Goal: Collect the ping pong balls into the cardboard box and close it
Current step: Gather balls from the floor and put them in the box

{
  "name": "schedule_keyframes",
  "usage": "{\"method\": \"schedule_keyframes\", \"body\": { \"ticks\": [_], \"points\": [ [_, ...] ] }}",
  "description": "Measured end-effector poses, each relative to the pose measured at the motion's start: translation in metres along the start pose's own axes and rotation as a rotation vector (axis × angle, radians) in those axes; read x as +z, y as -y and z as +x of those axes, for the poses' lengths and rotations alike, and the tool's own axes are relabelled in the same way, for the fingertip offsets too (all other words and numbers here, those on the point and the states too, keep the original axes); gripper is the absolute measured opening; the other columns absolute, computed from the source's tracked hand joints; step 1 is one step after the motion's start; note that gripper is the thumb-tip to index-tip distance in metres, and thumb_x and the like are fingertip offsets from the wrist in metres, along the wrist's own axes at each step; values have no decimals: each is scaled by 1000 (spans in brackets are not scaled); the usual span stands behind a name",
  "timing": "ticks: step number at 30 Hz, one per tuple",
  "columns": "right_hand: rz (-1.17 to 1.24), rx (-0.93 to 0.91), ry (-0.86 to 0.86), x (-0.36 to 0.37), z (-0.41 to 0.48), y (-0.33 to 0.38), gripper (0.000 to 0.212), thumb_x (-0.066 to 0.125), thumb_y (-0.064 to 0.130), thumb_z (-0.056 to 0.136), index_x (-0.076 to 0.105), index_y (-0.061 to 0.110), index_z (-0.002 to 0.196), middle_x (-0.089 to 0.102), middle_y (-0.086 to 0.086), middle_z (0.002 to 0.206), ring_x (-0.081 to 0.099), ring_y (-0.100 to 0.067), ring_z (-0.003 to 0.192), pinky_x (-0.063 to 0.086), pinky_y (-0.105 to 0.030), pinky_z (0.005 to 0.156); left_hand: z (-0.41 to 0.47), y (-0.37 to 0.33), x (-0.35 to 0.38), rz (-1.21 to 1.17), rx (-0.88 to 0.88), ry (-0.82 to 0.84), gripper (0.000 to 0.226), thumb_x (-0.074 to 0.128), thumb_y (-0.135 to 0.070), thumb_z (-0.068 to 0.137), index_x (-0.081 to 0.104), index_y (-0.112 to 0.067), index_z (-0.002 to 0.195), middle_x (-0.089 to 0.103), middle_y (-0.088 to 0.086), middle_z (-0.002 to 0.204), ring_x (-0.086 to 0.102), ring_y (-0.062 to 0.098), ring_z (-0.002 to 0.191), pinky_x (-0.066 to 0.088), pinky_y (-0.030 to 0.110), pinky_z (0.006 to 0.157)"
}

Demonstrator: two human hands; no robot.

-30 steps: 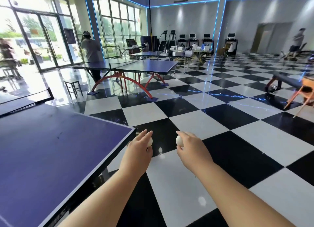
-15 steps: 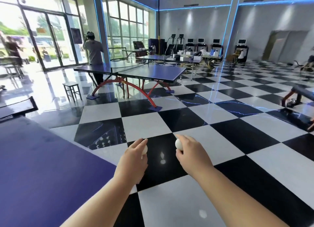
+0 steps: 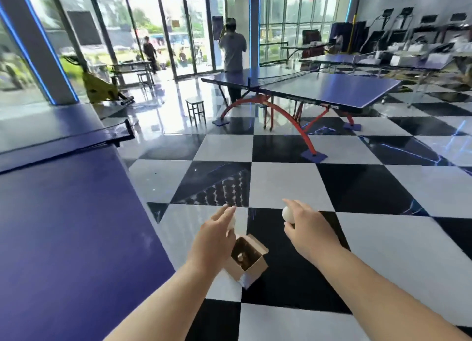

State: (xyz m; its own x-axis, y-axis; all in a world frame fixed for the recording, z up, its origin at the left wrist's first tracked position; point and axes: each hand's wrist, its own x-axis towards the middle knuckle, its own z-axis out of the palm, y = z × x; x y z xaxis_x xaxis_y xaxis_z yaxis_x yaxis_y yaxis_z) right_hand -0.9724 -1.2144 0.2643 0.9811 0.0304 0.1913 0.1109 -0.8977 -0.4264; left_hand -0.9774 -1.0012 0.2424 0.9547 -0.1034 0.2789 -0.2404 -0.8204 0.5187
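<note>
Holding one ping pong ball in each hand, we stand over the cardboard box (image 3: pixel 247 260), which sits on the checkered floor (image 3: pixel 288 185) at about 6 o'clock in our view, just beside the corner of the near blue table (image 3: pixel 63 225). Our left hand (image 3: pixel 213 241) hovers right over the box's 10 o'clock edge, its fingers (image 3: pixel 224 214) curled around a white ball (image 3: pixel 232 223) that only partly shows. Our right hand (image 3: pixel 307 232) is off toward 3 o'clock of the box, a little apart from it, with its fingers (image 3: pixel 291 202) closed on a second white ball (image 3: pixel 288 214).

The box is open, its flaps standing up and out, and we can make out what looks like at least one pale ball already lying inside; the interior is dim, so we cannot count them.

We judge the task to be part way through: some collecting is done, two balls are in hand and not yet dropped in, and the flaps are not yet folded shut. Whether more balls lie loose elsewhere we cannot tell, since none shows on the visible floor or table. What is left, as far as we see, is releasing both balls into the box and closing it.
</note>
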Motion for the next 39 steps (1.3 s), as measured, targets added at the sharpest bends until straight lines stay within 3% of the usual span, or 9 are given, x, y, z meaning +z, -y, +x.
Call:
{"method": "schedule_keyframes", "body": {
  "ticks": [5,9,14,19,21,24,28,35,39],
  "points": [
    [31,-86,136,41,91,-22,50,58,21,92,42,20,139,56,-1,130,57,-17,111,43,-21,83,57,23,38,26,-139,-12,53,60,-12,92,44,-23,142,43,-3,147,51,18,127,41,18,100],
    [75,-121,260,88,153,-34,51,55,18,92,41,19,141,50,0,138,50,-17,122,41,-24,97,105,60,81,27,-229,30,55,59,-14,93,41,-24,144,40,-4,150,44,17,133,35,18,105],
    [80,-88,380,164,244,-62,52,60,21,91,43,27,140,52,8,136,52,-10,119,45,-24,99,181,124,156,-68,-364,147,56,58,-15,94,38,-23,145,37,-4,151,37,14,136,29,18,107],
    [115,25,543,260,304,-99,49,60,22,91,45,28,137,53,10,132,52,-7,115,41,-15,95,230,182,222,-105,-488,278,48,61,-15,90,50,-20,137,53,-6,137,50,11,120,15,-11,81],
    [154,62,646,305,321,-118,50,55,18,93,42,23,140,49,6,137,47,-8,120,35,-6,92,246,212,254,-90,-522,302,50,57,-17,93,45,-21,141,46,-8,144,42,8,129,10,-7,89],
    [185,94,731,374,339,-146,50,54,16,91,42,19,139,49,-1,138,45,-16,125,35,-22,100,257,257,308,-64,-575,356,54,55,-15,93,41,-21,144,39,-8,149,35,6,135,7,-3,95],
    [198,167,787,469,353,-191,48,58,20,90,45,27,136,50,9,135,49,-8,118,37,-16,93,259,312,392,-56,-662,441,56,57,-19,92,39,-22,145,38,-10,150,35,6,136,23,14,110],
    [107,83,908,610,356,-269,47,56,13,88,49,26,133,49,12,131,49,-7,115,36,-14,90,241,383,537,-133,-829,449,54,58,-21,90,42,-25,142,47,-10,143,45,6,128,35,23,107],
    [87,56,974,672,351,-302,50,54,8,88,48,27,133,48,11,130,47,-9,115,41,-21,91,231,410,601,-146,-862,474,51,57,-27,92,41,-30,140,49,-13,138,47,4,123,38,17,99]
  ]
}}
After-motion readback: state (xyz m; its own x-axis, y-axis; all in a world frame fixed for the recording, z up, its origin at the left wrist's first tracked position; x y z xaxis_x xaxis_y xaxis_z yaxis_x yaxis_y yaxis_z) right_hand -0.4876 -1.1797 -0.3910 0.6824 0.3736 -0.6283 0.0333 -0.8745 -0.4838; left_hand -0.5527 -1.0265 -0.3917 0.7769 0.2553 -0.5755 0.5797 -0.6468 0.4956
